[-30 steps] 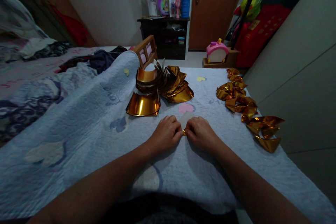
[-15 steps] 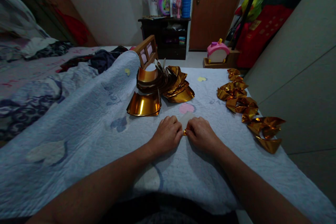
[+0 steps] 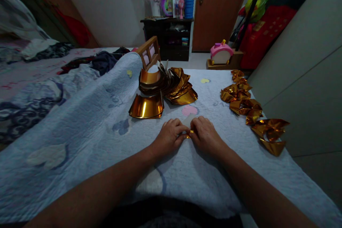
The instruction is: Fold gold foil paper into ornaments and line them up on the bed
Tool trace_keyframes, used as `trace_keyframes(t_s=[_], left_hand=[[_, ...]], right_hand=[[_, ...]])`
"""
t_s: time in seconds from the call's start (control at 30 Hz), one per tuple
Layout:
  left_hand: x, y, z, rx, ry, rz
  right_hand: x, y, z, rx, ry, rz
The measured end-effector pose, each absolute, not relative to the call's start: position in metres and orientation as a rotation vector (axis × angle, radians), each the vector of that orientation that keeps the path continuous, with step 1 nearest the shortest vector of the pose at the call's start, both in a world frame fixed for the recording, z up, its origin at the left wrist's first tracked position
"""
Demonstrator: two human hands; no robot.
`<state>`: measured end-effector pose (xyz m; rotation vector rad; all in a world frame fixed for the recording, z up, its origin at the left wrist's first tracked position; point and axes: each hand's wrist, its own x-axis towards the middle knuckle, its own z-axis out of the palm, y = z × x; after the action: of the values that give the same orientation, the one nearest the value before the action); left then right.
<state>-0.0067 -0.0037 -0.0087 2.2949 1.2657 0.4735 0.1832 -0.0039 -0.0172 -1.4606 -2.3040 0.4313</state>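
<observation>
Between my two hands is a sheet of gold foil paper (image 3: 189,119), its pale back showing beyond my fingers and a narrow gold fold at the near edge. My left hand (image 3: 170,135) pinches the left side of that fold between thumb and fingers. On the right side, my right hand (image 3: 206,132) has its fingers curled round the paper with the thumb pressed on it. Both hands rest low on the quilt (image 3: 112,171), and they hide most of the sheet. Just beyond them lies a stack of curved gold foil sheets (image 3: 146,107).
Several folded gold foil pieces (image 3: 245,107) lie in a row along the right edge. A wooden frame (image 3: 148,53) stands behind the stack. Rumpled clothes (image 3: 104,60) are on the left, and a pink toy case (image 3: 221,52) is past the far edge.
My left fingers have loosened and shifted slightly, with the index finger now reaching across toward the right hand. A little more gold shows at the fold. The stack and folded pieces have not moved.
</observation>
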Motion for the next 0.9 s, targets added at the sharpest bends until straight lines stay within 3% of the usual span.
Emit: trace_keyframes(t_s=[0.53,0.9], left_hand=[[-0.01,0.001,-0.01,2.308,1.24,0.456],[-0.011,0.0,-0.01,2.295,1.223,0.471]], right_hand=[[0.184,-0.007,-0.017,-1.576,-2.308,0.272],[0.201,0.003,-0.022,-1.517,-2.288,0.405]])
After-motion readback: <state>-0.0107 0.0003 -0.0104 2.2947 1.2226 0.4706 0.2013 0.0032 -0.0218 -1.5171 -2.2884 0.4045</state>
